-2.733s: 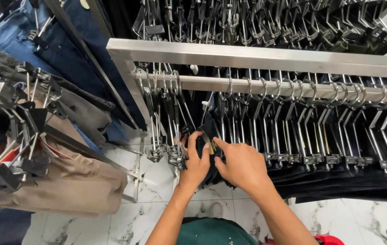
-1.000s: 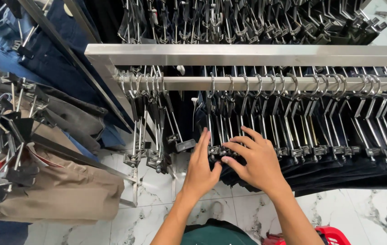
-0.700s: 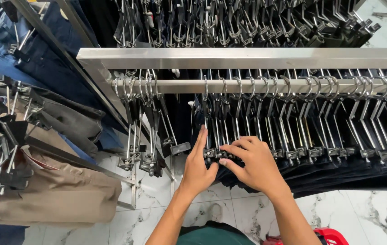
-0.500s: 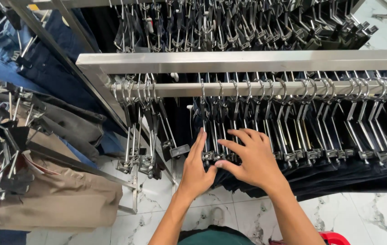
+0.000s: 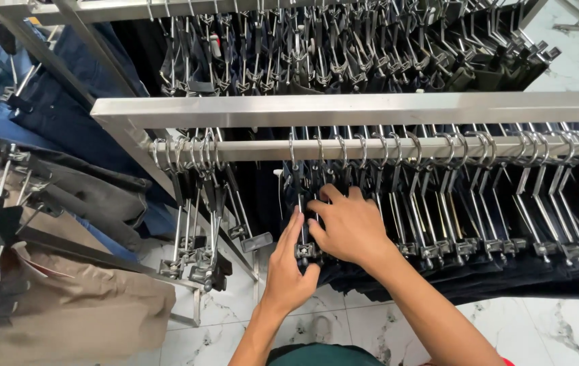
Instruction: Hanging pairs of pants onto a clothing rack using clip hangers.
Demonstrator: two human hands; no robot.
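A steel rail (image 5: 371, 147) carries a long row of metal clip hangers with dark trousers (image 5: 506, 271) hanging from them. My left hand (image 5: 288, 268) grips the clip end of one metal clip hanger (image 5: 303, 230) at the left end of that row. My right hand (image 5: 347, 227) lies over the neighbouring hangers just to the right, fingers curled around their clips and the dark cloth. Both forearms come up from the bottom of the view.
Several empty clip hangers (image 5: 198, 224) dangle at the rail's left end. A flat steel bar (image 5: 344, 108) runs above the rail, with another packed row of hangers (image 5: 344, 47) behind. Beige trousers (image 5: 66, 318) and blue jeans (image 5: 5, 102) hang at left. White marble floor (image 5: 561, 325) lies below.
The view has tilted so the rail sits lower. My hands have moved up the hangers toward the rail, and my right hand's fingers have closed over the clips.
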